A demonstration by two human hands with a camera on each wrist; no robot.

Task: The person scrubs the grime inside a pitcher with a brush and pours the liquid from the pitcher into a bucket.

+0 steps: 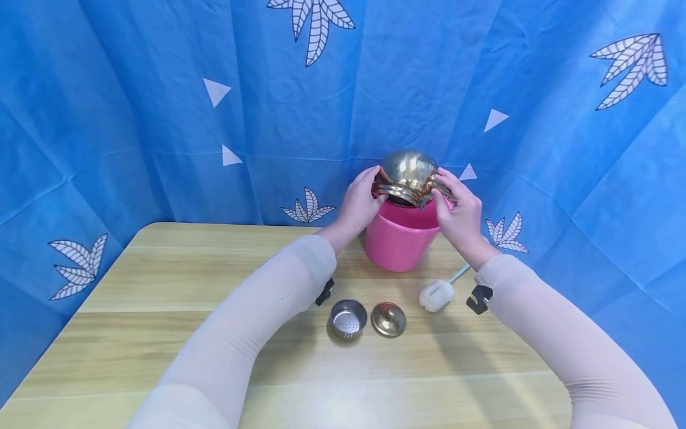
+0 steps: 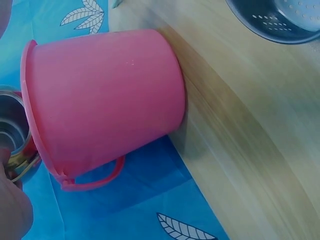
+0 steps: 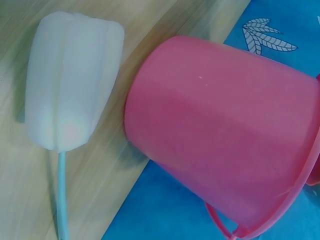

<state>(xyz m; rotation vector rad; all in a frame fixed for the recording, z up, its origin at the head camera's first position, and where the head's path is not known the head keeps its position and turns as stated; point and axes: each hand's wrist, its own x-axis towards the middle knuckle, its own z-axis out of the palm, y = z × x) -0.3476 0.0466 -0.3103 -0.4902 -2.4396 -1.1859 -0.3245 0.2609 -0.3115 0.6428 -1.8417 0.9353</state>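
A shiny gold teapot point(image 1: 409, 170) is tipped over the mouth of a pink bucket point(image 1: 399, 241), its opening turned down toward the near side. My left hand point(image 1: 358, 205) grips the teapot by its rim on the left. On the other side my right hand point(image 1: 462, 214) pinches the part that juts out there, fingers on top and thumb below. The left wrist view shows the metal inside of the teapot point(image 2: 12, 122) beside the bucket's rim, with part of my left hand point(image 2: 15, 212) at it.
In front of the bucket lie a perforated metal strainer cup point(image 1: 348, 319) and a round gold lid point(image 1: 388, 319). A white-headed brush point(image 1: 436, 295) with a pale blue handle lies to their right. Behind the wooden table point(image 1: 214, 268) hangs a blue patterned curtain point(image 1: 300, 119).
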